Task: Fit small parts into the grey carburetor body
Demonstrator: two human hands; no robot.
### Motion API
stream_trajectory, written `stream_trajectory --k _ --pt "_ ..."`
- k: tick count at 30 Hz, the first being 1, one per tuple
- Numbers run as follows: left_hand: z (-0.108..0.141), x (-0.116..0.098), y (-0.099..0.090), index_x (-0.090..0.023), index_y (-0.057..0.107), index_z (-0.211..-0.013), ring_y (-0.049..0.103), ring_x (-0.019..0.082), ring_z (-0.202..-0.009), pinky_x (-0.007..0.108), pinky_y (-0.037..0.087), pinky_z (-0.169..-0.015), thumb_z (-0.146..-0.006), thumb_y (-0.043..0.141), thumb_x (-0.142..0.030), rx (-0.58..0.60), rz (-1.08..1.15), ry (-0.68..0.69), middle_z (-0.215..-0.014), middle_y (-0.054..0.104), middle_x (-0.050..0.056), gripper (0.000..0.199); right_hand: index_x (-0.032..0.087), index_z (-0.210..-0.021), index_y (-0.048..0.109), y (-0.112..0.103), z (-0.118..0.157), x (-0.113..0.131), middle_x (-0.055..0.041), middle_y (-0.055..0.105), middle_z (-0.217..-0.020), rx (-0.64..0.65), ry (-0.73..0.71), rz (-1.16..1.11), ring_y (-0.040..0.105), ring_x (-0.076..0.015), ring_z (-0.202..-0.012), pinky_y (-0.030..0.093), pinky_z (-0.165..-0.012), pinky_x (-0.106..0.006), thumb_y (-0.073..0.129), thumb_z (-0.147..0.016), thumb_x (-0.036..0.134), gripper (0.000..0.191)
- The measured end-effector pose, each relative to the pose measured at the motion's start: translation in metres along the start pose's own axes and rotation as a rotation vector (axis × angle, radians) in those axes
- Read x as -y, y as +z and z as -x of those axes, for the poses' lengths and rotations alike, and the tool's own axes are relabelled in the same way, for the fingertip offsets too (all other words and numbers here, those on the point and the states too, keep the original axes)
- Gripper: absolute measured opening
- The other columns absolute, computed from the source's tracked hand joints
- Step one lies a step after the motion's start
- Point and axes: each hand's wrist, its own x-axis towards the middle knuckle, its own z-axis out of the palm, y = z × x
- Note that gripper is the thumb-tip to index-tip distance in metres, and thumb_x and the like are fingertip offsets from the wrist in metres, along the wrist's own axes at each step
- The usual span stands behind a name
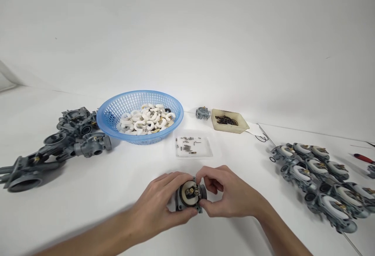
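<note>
head view: left hand (161, 203) clasps carb (189, 196) at 6 o'clock, seemingly steadying it; right hand (228, 193) bridges its 3 o'clock edge, can't tell if pinching. tray (207, 147) sits at 12, likely for reach.

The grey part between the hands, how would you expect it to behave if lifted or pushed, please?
The grey part looks metallic, so it is probably stiff and fairly heavy for its size. Its uneven outline suggests it might rock rather than roll. The white piece inside looks like lighter plastic, perhaps.
</note>
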Motion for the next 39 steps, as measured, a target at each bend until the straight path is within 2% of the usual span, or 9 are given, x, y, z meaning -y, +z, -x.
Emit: stream_trajectory --k 3,6,12,17,23,33,39 --pt "-0.001 -0.001 -0.001 -0.03 0.054 -0.121 0.065 0.022 -0.1 0.03 0.051 -0.087 -0.08 0.073 -0.031 -0.001 0.01 -0.001 -0.112 0.068 0.0 0.045 0.025 -0.097 0.053 0.0 -0.001 0.001 0.0053 0.05 -0.084 -0.074 -0.053 0.0 0.039 -0.0106 -0.065 0.034 -0.058 -0.024 0.068 -0.066 0.012 0.037" --pt "-0.001 -0.001 -0.002 -0.029 0.054 -0.122 0.065 0.022 -0.1 0.031 0.051 -0.088 -0.081 0.073 -0.032 0.004 0.009 0.007 -0.112 0.068 0.0 0.045 0.026 -0.099 0.049 -0.001 0.0 0.004 0.0033 0.051 -0.093 -0.074 -0.074 -0.021 0.039 -0.0109 -0.067 0.036 -0.06 -0.025 0.066 -0.067 0.01 0.04" --pt "-0.001 -0.001 -0.002 -0.029 0.054 -0.119 0.065 0.022 -0.098 0.031 0.05 -0.085 -0.08 0.074 -0.027 0.014 0.01 0.003 -0.109 0.068 -0.001 0.044 0.026 -0.098 0.049 -0.005 0.004 0.011 0.0041 0.051 -0.091 0.06 -0.05 -0.124 0.044 -0.0121 -0.07 0.04 -0.062 -0.025 0.066 -0.058 0.005 0.048" --pt "-0.001 -0.001 -0.002 -0.029 0.054 -0.119 0.064 0.021 -0.097 0.03 0.05 -0.085 -0.08 0.075 -0.029 0.014 0.007 0.004 -0.108 0.068 -0.002 0.045 0.026 -0.099 0.049 -0.004 0.004 0.011 0.0045 0.051 -0.092 0.05 -0.067 -0.099 0.043 -0.0117 -0.07 0.04 -0.062 -0.025 0.066 -0.06 0.005 0.048" --pt "-0.001 0.0 -0.003 -0.031 0.051 -0.125 0.064 0.022 -0.103 0.031 0.05 -0.09 -0.082 0.074 -0.033 0.03 -0.001 0.022 -0.118 0.067 -0.002 0.049 0.028 -0.105 0.048 0.0 0.002 0.009 0.0033 0.05 -0.098 -0.038 -0.054 0.018 0.039 -0.011 -0.067 0.036 -0.06 -0.025 0.061 -0.068 0.005 0.045" --pt "-0.002 -0.001 -0.003 -0.032 0.049 -0.127 0.063 0.022 -0.105 0.031 0.049 -0.092 -0.083 0.075 -0.032 0.023 0.005 0.044 -0.12 0.066 -0.003 0.051 0.027 -0.101 0.049 -0.001 0.002 0.012 0.0032 0.052 -0.095 -0.018 -0.05 -0.007 0.04 -0.0113 -0.067 0.037 -0.06 -0.024 0.061 -0.069 0.005 0.04" --pt "-0.004 -0.007 -0.006 -0.029 0.057 -0.114 0.065 0.022 -0.097 0.031 0.05 -0.085 -0.08 0.075 -0.029 0.038 0.021 0.0 -0.108 0.069 -0.002 0.038 0.027 -0.103 0.049 -0.002 0.004 0.014 0.0045 0.052 -0.092 0.055 -0.064 -0.088 0.044 -0.0116 -0.068 0.04 -0.061 -0.024 0.065 -0.059 0.004 0.052"
